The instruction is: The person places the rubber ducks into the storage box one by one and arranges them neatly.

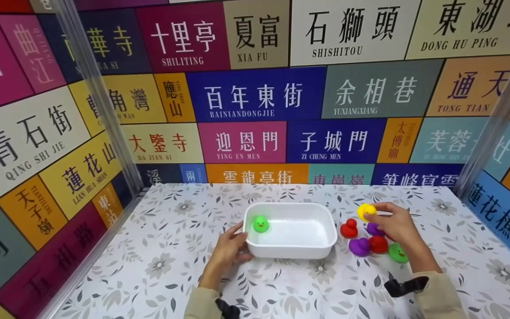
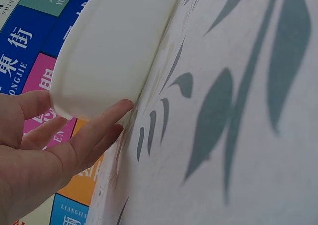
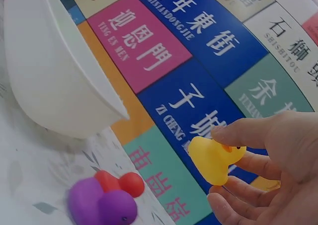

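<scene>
A yellow rubber duck [image 3: 211, 158] is pinched between the thumb and fingers of my right hand [image 1: 394, 223], held above the other toys. My left hand [image 1: 228, 246] touches the left end of a white plastic tub [image 1: 290, 252], its fingers mostly straight against the outer wall in the left wrist view. Inside the tub, at its left end, sits a green rubber duck [image 1: 260, 224]. Below my right hand lie a red duck [image 1: 349, 228], a purple duck [image 1: 359, 247], another red duck [image 1: 378, 244] and a green duck [image 1: 397, 252]. More toys are partly hidden behind that hand.
A white tablecloth [image 1: 162, 266] with grey leaves and flowers covers the table. Colourful sign panels [image 1: 255, 95] stand behind and at both sides. Clear upright posts [image 1: 104, 102] rise near the table's back corners. Both sleeves carry black wrist straps [image 1: 405, 287].
</scene>
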Demonstrator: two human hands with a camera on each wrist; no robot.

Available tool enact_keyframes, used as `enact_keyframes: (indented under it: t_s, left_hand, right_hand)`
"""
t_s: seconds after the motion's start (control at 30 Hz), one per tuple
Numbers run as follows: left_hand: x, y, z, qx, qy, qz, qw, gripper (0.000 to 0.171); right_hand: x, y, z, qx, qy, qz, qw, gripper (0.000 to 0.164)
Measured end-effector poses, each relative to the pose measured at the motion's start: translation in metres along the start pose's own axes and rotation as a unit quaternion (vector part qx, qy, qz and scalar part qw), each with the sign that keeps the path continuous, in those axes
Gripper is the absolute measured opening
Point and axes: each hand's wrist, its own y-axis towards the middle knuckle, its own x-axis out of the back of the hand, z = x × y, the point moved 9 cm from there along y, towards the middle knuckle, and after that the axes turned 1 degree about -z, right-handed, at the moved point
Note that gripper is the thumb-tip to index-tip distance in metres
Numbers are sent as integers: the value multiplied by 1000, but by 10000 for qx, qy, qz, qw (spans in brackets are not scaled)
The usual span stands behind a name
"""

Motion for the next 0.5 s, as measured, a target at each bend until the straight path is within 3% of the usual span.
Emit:
enact_keyframes:
  t_s: [0.2,0.5]
  left_hand:
    - [1,1,-1,100,50,-54,9999,55]
    - [1,0,0,66,-59,3,10000,55]
  right_hand:
    - [-22,0,7,-92,243,398,9989,73]
    - [-53,5,22,119,184,571,9981,68]
